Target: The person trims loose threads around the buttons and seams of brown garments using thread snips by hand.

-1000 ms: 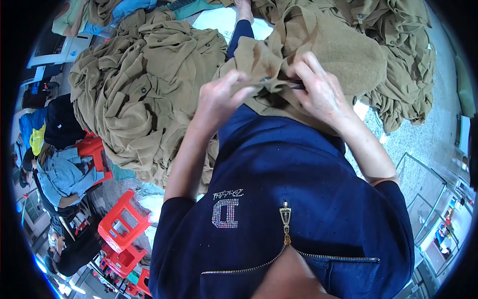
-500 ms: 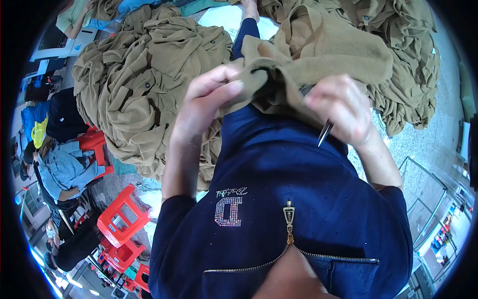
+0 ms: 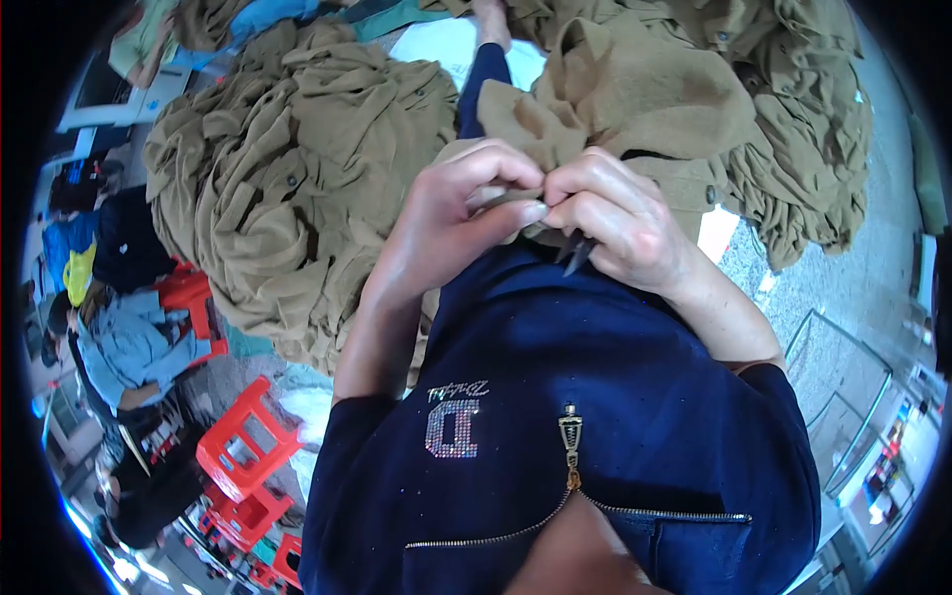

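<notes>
An olive-brown knit garment [image 3: 654,89] lies over my lap and reaches up between two heaps. My left hand [image 3: 466,213] is closed, pinching an edge of it between thumb and fingers. My right hand [image 3: 625,218] meets the left there, its fingertips closed on the same edge. Tucked in the right palm is a pair of thread snips [image 3: 573,254]; two dark pointed blades stick out below the fingers, toward my body. The fingers hide the rest of the snips and the exact bit of cloth pinched.
A big heap of the same brown garments [image 3: 297,178] lies to the left, another heap [image 3: 803,149] to the right. Red plastic stools [image 3: 243,441] stand at the lower left. Other people sit at the far left. A metal frame [image 3: 843,367] stands at the right.
My hands have come together; before, they held the cloth apart. The right hand moved left and the snips' blades now show below its fingers. The garment has shifted slightly left.
</notes>
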Motion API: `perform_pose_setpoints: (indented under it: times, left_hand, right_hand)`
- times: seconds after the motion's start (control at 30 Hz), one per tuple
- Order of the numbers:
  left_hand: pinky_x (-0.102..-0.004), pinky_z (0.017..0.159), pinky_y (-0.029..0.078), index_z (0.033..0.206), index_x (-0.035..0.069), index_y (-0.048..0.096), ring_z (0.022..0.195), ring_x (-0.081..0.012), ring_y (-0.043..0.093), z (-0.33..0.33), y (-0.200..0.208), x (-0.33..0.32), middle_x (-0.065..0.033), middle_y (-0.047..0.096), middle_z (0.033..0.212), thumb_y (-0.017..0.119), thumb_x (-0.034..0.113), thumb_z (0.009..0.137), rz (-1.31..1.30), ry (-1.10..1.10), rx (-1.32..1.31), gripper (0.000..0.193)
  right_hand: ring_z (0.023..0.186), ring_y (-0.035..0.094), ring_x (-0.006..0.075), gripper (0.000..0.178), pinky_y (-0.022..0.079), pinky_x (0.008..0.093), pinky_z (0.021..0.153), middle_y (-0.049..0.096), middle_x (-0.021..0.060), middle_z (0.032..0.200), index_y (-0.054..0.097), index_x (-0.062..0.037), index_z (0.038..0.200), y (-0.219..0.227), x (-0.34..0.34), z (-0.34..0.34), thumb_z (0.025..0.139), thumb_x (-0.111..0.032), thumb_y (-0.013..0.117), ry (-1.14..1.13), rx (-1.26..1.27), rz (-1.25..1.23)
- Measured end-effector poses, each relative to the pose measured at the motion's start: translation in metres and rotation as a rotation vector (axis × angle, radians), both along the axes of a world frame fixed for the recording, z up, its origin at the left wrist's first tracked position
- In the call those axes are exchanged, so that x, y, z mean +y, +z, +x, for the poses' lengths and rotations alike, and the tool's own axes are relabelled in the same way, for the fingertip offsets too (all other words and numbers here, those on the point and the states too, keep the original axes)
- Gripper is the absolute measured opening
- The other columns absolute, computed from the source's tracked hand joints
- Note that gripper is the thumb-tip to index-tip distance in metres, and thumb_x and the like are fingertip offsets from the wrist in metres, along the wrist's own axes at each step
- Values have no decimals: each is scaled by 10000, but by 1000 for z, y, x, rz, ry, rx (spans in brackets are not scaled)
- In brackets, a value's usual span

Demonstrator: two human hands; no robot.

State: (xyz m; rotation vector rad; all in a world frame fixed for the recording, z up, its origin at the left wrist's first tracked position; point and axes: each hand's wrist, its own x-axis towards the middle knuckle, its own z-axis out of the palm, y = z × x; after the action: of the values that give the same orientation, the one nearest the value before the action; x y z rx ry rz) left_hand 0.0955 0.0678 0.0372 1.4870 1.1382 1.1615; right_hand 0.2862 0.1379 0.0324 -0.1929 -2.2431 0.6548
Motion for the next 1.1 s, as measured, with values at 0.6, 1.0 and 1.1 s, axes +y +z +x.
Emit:
perform_pose_setpoints:
  times: [0.6, 1.0, 1.1]
  left_hand:
    - [-207, 709, 450, 972, -5, 597, 832, -115, 559, 3, -16, -14, -84, 609, 933, 648, -156, 681, -255, 298, -38, 332]
    - [-317, 644, 495, 906, 1, 563, 710, -251, 621, 11, -40, -5, -152, 606, 819, 628, -44, 772, 577, 384, 696, 156]
    - [-328, 644, 496, 897, 15, 550, 708, -272, 623, 5, -62, -7, -151, 602, 808, 668, 4, 770, 332, 433, 630, 174]
  right_hand:
    - [682, 555, 319, 206, 435, 398, 569, 496, 95, 771, 472, -53, 789, -27, -6, -19, 690, 0, 646, -138, 23, -309]
    - [737, 560, 301, 206, 449, 376, 569, 500, 89, 798, 483, -58, 786, -41, -7, -25, 679, -2, 651, -181, 23, -311]
    - [837, 560, 290, 199, 479, 376, 604, 513, 86, 870, 507, -68, 819, -38, -5, -1, 684, -9, 642, -353, -123, -140]
